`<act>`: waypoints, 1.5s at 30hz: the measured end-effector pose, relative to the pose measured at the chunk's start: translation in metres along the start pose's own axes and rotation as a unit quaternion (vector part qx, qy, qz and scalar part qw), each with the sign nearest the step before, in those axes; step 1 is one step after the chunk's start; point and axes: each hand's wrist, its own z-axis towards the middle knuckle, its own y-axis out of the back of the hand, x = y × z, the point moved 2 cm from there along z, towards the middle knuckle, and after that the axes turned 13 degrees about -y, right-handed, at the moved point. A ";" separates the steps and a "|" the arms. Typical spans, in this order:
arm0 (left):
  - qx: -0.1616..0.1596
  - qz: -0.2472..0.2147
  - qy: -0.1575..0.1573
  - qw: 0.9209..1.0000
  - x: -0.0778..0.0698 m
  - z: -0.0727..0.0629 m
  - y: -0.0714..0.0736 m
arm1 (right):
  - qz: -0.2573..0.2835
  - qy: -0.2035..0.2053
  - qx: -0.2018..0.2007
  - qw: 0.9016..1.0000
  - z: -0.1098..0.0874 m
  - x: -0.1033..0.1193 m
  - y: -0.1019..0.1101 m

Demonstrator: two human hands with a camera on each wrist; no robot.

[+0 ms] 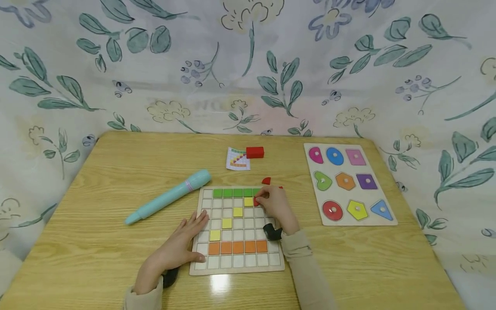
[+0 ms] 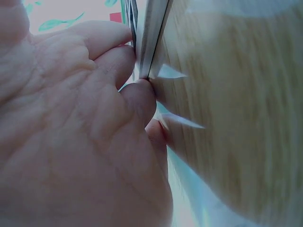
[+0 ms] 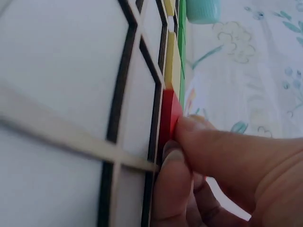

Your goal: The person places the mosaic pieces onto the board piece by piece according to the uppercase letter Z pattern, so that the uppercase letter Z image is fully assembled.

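A wooden grid board (image 1: 238, 273) lies in front of me with a green row at the top, an orange row near the bottom and yellow squares (image 1: 238, 212) stepping up diagonally. My right hand (image 1: 276, 204) pinches a small red piece (image 3: 167, 116) between thumb and fingertips. That piece sits at the grid's surface, just right of the topmost yellow square (image 1: 248, 201); the fingers partly hide it. Spread along the board's left edge, my left hand (image 1: 176, 246) rests with its fingers extended and thumb over the lower left corner.
Beyond the board lie a red quarter-round piece (image 1: 266, 181), a patterned card (image 1: 237, 160) and a red block (image 1: 255, 152). A turquoise pen-shaped object (image 1: 168, 196) lies diagonally at the left. On the right is a shape puzzle board (image 1: 328, 166) with knobbed pieces.
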 end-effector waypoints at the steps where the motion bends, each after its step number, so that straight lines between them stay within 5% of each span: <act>1: 0.000 0.001 -0.001 1.000 0.000 0.000 0.000 | -0.003 0.004 -0.004 1.000 0.000 0.001 0.000; 10: 0.003 0.002 0.001 1.000 -0.001 0.001 0.001 | 0.013 0.002 -0.009 1.000 -0.001 0.000 0.001; 14: 0.001 0.006 0.002 1.000 -0.003 0.001 0.001 | 0.071 -0.007 -0.002 0.997 0.004 -0.009 0.006; 19: 0.002 0.007 0.000 1.000 -0.002 0.000 0.001 | 0.110 -0.032 -0.051 0.992 0.009 -0.025 0.022; 23: -0.001 0.008 -0.001 1.000 -0.001 -0.001 0.001 | 0.086 -0.031 -0.085 0.992 0.011 -0.036 0.032; 30: -0.002 -0.002 0.001 1.000 -0.003 -0.002 0.002 | 0.061 -0.021 -0.063 0.996 0.010 -0.040 0.038; 38: 0.001 -0.007 0.005 1.000 -0.005 -0.001 0.003 | 0.004 0.022 -0.086 0.996 0.010 -0.036 0.036; 45: 0.005 -0.001 0.011 1.000 -0.003 -0.002 0.002 | -0.022 0.015 -0.094 0.995 0.008 -0.037 0.037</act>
